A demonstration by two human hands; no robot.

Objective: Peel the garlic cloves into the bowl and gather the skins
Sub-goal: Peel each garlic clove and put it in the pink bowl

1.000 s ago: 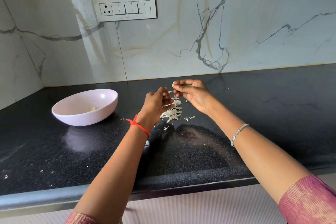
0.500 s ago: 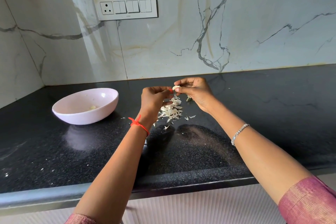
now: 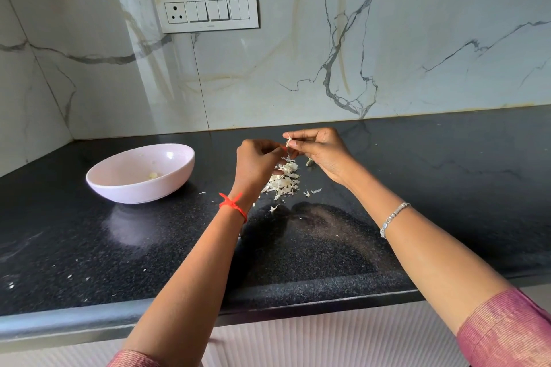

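Right hand (image 3: 323,152): fingers curled, thumb and fingertips pinching a small pale garlic clove (image 3: 288,141) held above the counter, a wisp of skin standing up from it. Left hand (image 3: 256,162): fingers also curled, tips brought against the same clove from its left side, apparently pinching at the skin; the exact contact is too small to confirm. Head view only. Directly below and between the two hands lies a loose heap of papery white garlic skins (image 3: 283,180) on the speckled black stone countertop (image 3: 447,188). Well to the left of the left hand sits the shallow pale pink bowl (image 3: 119,188). Risks, judged: the clove is small and slick once bare, so a hard tug on the skin could flick it out of the pinch and onto the counter instead of into the bowl. The bowl is well apart from the hands, so a careless toss could fall short. The skins are light; a sweep of the left forearm or a dropped strip could scatter the heap wider, adding to the gathering. Counts: two hands; one clove in hand; one bowl; one yellowish peeled clove (image 3: 152,175) visible inside it, possibly more hidden by the near wall; one skin heap plus several stray flakes toward the person; one small pale piece (image 3: 309,162) just under the right hand, clove or skin undetermined.
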